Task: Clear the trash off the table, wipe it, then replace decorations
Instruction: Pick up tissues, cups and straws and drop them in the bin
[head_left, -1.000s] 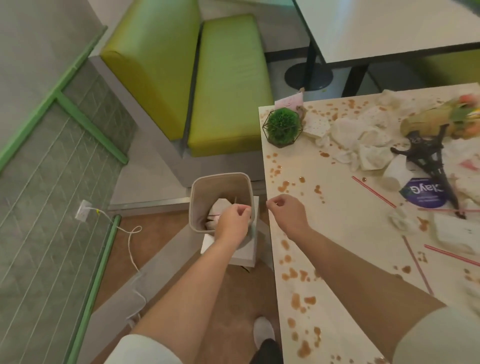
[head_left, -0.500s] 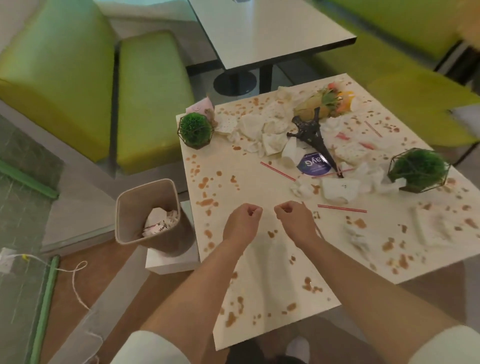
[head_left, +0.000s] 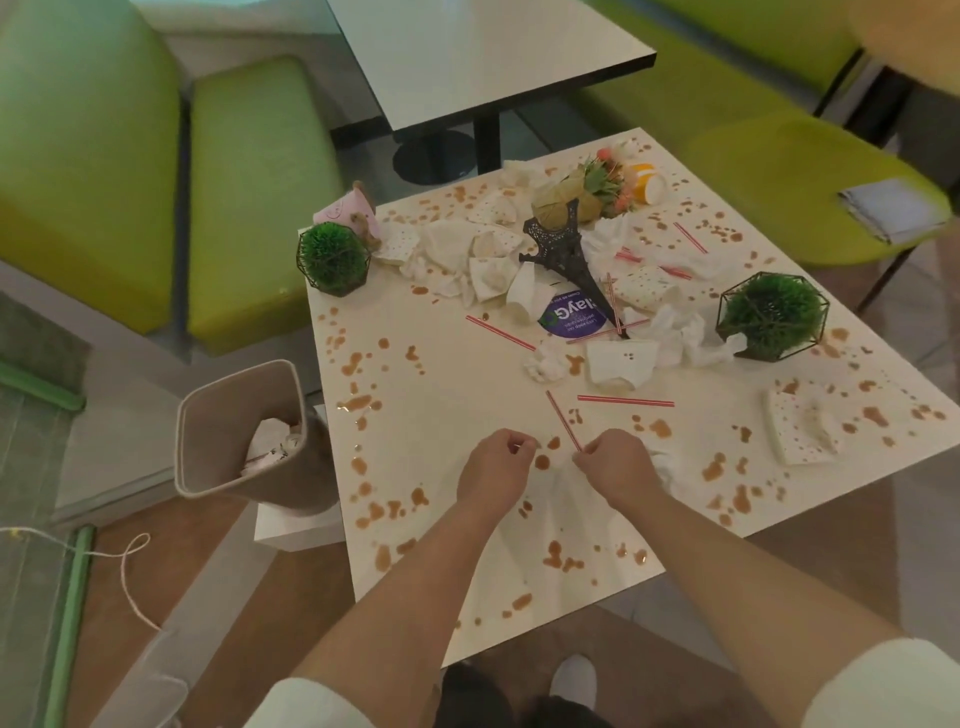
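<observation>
Your right hand (head_left: 618, 470) is curled at the near middle of the table (head_left: 457, 395), thumb and forefinger pinching the near end of a straw (head_left: 563, 421) that runs away toward 11 o'clock. Taking it by the end makes sense: a thin, flat-lying straw gives you little else to get under. Your left hand (head_left: 493, 467) is curled too, just beside the right at its 9 o'clock; whether it pinches anything I cannot tell, though it looks placed to help.

The bin (head_left: 234, 421) stands off the table's left edge, at 9 o'clock from your hands, tilted with its mouth toward you and paper already inside, so a short swing left should drop the straw in.

Most trash remains at 12 to 1 o'clock: crumpled napkins (head_left: 467, 260), paper cups, more straws and a purple disc (head_left: 571, 319), heaped around the toppled tower (head_left: 563, 254) and bouquet (head_left: 587, 195). One plant ball (head_left: 332, 257) sits at 11 o'clock, another (head_left: 771, 314) at 2 o'clock. Brown spills cover the top, so I judge wiping is some way off.
</observation>
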